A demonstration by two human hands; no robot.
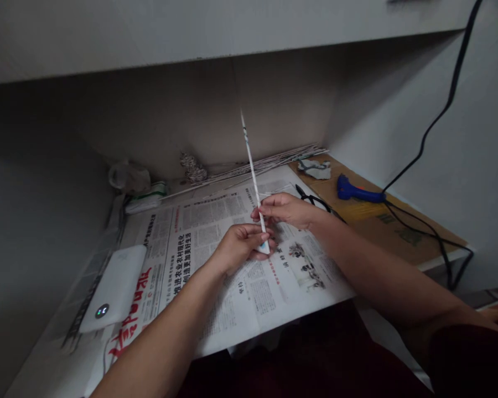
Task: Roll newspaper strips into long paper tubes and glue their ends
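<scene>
A thin rolled paper stick (252, 166), white with a few dark and bluish marks, rises at a slight tilt above the newspaper (216, 309). My left hand (243, 243) pinches its lower end, where a small flap of paper shows beside the thumb. Just above, my right hand (284, 211) grips the stick between thumb and fingers. Black-handled scissors (313, 200) lie behind my right hand, partly covered by it.
A white power bank (114, 290) lies at left. Along the back are several long paper sticks (269, 160), a woven figure (192, 167) and a plastic bag (129, 178). A blue glue gun (359, 190) with a black cord rests on cardboard (382, 221) at right. A shelf edge (216, 38) overhangs.
</scene>
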